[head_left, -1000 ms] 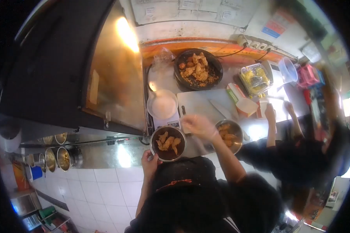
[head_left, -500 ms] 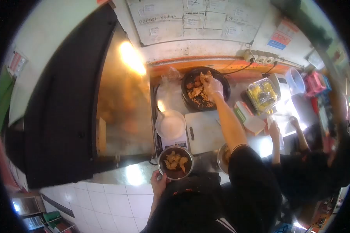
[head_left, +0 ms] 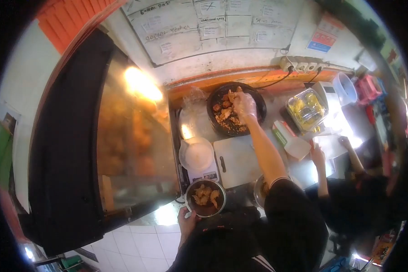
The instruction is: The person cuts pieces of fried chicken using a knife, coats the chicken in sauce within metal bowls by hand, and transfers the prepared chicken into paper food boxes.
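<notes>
Left fingers on bowl, mouth upward

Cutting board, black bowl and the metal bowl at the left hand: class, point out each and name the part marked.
Cutting board (head_left: 239, 158): head view, its bare white top.
Black bowl (head_left: 261, 108): head view, its bare inner wall at picture right.
Metal bowl (head_left: 206, 211): head view, the bare inside below the food pieces.

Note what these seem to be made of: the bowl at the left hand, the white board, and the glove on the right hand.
Bowl: probably stainless steel, polished, judging by its shiny silvery rim.
Board: likely plastic, fairly smooth; it looks evenly whitish.
Glove: apparently thin clear plastic, from its see-through, wrinkled look.
</notes>
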Demonstrator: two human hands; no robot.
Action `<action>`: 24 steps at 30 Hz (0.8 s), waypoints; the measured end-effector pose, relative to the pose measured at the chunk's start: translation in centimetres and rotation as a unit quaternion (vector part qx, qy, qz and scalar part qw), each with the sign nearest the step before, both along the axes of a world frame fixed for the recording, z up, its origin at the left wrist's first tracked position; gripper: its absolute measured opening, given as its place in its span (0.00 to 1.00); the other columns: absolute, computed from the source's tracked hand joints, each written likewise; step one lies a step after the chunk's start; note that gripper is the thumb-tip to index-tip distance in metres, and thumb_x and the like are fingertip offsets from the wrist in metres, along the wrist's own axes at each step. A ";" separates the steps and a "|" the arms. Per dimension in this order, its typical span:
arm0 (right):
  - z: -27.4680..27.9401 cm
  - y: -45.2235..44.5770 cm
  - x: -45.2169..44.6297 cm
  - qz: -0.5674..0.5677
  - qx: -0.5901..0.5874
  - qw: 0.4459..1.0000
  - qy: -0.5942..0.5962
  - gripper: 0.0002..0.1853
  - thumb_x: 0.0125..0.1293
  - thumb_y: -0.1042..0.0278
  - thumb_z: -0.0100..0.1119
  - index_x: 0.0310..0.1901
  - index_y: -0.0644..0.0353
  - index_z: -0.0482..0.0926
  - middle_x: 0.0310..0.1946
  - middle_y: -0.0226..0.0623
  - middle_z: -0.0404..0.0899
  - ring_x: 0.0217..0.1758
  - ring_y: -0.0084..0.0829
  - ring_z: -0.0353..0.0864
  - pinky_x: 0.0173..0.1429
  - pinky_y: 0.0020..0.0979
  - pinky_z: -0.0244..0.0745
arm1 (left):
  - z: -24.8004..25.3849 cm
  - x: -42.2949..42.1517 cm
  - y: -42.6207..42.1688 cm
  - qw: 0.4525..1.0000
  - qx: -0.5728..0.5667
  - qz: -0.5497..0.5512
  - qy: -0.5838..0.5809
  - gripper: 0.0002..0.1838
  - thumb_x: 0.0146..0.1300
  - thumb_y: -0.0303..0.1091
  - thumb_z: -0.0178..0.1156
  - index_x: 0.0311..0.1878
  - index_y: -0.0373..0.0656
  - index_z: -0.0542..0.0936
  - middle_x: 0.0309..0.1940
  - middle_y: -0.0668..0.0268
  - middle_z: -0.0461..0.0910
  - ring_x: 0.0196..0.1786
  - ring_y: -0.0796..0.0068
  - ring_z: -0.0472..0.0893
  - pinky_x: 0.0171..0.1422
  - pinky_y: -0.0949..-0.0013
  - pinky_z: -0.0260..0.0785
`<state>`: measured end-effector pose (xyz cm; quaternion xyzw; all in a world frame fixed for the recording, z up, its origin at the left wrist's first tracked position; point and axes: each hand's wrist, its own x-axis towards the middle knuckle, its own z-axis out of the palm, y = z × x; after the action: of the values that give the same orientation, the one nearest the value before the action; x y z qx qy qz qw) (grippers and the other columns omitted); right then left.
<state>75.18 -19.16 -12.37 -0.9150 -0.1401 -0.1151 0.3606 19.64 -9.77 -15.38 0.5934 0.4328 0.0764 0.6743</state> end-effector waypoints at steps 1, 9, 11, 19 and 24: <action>-0.3 0.5 0.5 0.025 -0.030 0.999 -0.016 0.15 0.65 0.59 0.64 0.46 0.62 0.84 0.44 0.54 0.85 0.53 0.54 0.82 0.58 0.49 0.77 | 0.3 0.3 -0.1 1.000 0.001 0.005 0.013 0.11 0.69 0.23 0.62 0.52 0.35 0.75 0.44 0.55 0.82 0.33 0.67 0.86 0.34 0.67 0.85; -2.0 1.2 1.6 0.049 -0.037 0.997 -0.038 0.14 0.66 0.58 0.67 0.39 0.63 0.84 0.40 0.49 0.87 0.47 0.50 0.87 0.53 0.47 0.79 | 0.3 0.6 0.0 1.000 -0.003 0.004 0.016 0.12 0.69 0.22 0.62 0.53 0.33 0.75 0.47 0.54 0.81 0.38 0.64 0.86 0.36 0.67 0.87; -0.5 -0.8 0.4 0.035 0.028 0.999 0.024 0.14 0.65 0.58 0.68 0.40 0.62 0.85 0.40 0.48 0.88 0.46 0.47 0.87 0.52 0.45 0.80 | 0.0 0.4 -0.2 1.000 -0.005 0.002 -0.007 0.12 0.69 0.22 0.62 0.53 0.32 0.74 0.49 0.53 0.80 0.40 0.64 0.86 0.37 0.67 0.87; 0.0 -5.4 0.4 0.052 0.103 0.990 0.085 0.14 0.63 0.62 0.72 0.44 0.64 0.86 0.37 0.41 0.89 0.42 0.34 0.88 0.47 0.35 0.81 | 1.0 1.3 0.1 1.000 -0.024 -0.002 0.012 0.14 0.70 0.24 0.62 0.55 0.33 0.74 0.51 0.54 0.79 0.40 0.64 0.86 0.38 0.66 0.87; 0.7 -7.3 0.0 0.152 0.353 0.881 0.275 0.17 0.64 0.62 0.72 0.42 0.72 0.85 0.36 0.40 0.87 0.35 0.28 0.86 0.41 0.31 0.81 | 1.2 1.2 0.1 0.999 -0.032 -0.004 0.016 0.13 0.71 0.24 0.61 0.55 0.33 0.74 0.51 0.55 0.80 0.40 0.65 0.86 0.39 0.66 0.87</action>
<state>75.14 -26.47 -11.66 -0.6892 -0.1230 0.1562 0.6967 20.84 -9.68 -14.19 0.5744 0.4435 0.0501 0.6861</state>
